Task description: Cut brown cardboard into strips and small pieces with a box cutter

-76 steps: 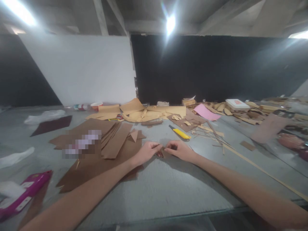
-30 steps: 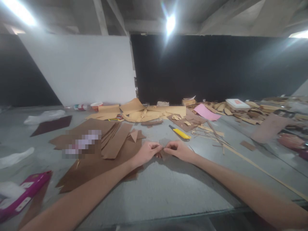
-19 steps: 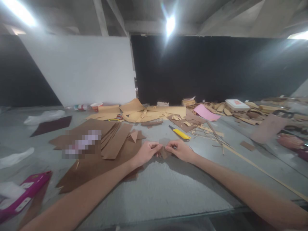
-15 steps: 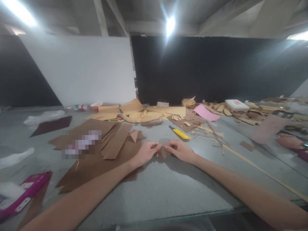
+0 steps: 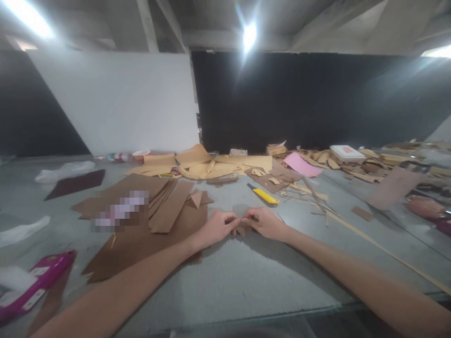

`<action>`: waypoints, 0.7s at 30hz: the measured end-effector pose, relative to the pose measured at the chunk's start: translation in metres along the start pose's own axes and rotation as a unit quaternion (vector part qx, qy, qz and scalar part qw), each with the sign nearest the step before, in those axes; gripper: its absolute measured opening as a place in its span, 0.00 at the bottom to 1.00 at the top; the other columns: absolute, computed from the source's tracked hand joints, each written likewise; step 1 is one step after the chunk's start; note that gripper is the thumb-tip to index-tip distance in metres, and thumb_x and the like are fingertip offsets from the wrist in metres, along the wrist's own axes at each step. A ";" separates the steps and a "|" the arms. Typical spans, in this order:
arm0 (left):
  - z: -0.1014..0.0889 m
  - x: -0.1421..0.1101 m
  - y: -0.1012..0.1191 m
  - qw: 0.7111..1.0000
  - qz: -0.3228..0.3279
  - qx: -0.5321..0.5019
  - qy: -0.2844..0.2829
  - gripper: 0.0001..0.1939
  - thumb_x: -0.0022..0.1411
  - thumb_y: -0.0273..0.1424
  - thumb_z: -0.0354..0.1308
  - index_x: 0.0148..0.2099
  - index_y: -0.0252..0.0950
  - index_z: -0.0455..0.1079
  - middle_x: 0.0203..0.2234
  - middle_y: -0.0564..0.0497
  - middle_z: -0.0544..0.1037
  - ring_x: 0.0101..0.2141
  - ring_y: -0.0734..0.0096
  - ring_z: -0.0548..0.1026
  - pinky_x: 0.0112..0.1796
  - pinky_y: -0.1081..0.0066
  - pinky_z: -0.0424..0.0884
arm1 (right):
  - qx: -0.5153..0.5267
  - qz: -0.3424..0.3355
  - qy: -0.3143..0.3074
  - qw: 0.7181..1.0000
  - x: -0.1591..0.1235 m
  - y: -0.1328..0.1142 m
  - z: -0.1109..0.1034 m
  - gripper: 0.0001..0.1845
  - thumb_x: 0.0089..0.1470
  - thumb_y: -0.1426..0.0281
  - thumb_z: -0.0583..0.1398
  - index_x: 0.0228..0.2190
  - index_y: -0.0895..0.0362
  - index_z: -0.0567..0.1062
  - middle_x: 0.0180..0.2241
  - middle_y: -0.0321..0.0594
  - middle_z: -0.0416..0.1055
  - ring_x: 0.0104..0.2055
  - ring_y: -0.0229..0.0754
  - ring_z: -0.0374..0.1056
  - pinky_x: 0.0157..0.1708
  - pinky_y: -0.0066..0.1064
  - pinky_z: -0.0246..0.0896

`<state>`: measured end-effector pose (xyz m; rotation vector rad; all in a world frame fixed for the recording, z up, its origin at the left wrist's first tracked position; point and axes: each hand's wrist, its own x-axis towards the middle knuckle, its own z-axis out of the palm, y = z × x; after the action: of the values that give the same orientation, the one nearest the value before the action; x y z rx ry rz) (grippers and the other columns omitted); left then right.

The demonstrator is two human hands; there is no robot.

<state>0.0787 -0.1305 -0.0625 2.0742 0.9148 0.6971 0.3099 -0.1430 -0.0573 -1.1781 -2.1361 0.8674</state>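
Note:
Both my hands meet at the middle of the grey table (image 5: 246, 277). My left hand (image 5: 216, 226) and my right hand (image 5: 266, 222) each pinch a small brown paper piece (image 5: 241, 229) between thumb and fingers, fingertips almost touching. The piece is mostly hidden by my fingers. Large brown paper sheets (image 5: 148, 225) lie just left of my left hand. A yellow utility knife (image 5: 265, 195) lies a little beyond my right hand.
Tan cardboard offcuts (image 5: 207, 166) pile along the back, with a pink sheet (image 5: 301, 164) and a white box (image 5: 347, 152) to the right. Thin strips (image 5: 352, 225) run along the right. A magenta packet (image 5: 38, 277) sits at the left front; a dark sheet (image 5: 75, 183) farther back.
My hands have closed in on each other, and the small brown piece that stood up between them is now folded down and mostly covered by my fingers.

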 end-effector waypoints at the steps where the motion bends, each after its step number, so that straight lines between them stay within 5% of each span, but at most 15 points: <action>1: 0.000 0.000 0.001 1.000 0.001 0.003 0.000 0.25 0.74 0.47 0.54 0.32 0.34 0.77 0.24 0.49 0.80 0.26 0.70 0.75 0.30 0.73 0.64 | 0.000 -0.004 0.002 1.000 0.000 -0.001 0.000 0.18 0.66 0.56 0.58 0.29 0.54 0.78 0.26 0.38 0.76 0.29 0.42 0.68 0.31 0.31 0.59; 11: -0.001 0.006 -0.008 0.994 -0.031 -0.103 0.024 0.32 0.68 0.60 0.55 0.33 0.34 0.73 0.23 0.47 0.81 0.21 0.72 0.73 0.27 0.74 0.66 | 0.016 0.016 0.066 0.998 0.003 0.003 -0.001 0.25 0.67 0.52 0.58 0.23 0.54 0.71 0.21 0.36 0.72 0.25 0.39 0.65 0.29 0.31 0.57; 21: -0.002 0.006 -0.008 0.992 -0.029 -0.124 0.023 0.33 0.68 0.61 0.56 0.35 0.33 0.75 0.23 0.47 0.80 0.22 0.73 0.73 0.28 0.74 0.67 | 0.050 -0.008 0.073 0.996 0.004 0.008 -0.002 0.28 0.68 0.49 0.56 0.23 0.54 0.71 0.21 0.35 0.71 0.25 0.39 0.64 0.29 0.31 0.56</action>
<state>0.0778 -0.1206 -0.0668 1.8121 0.8647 0.7884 0.3134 -0.1358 -0.0618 -1.1361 -1.9603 0.8431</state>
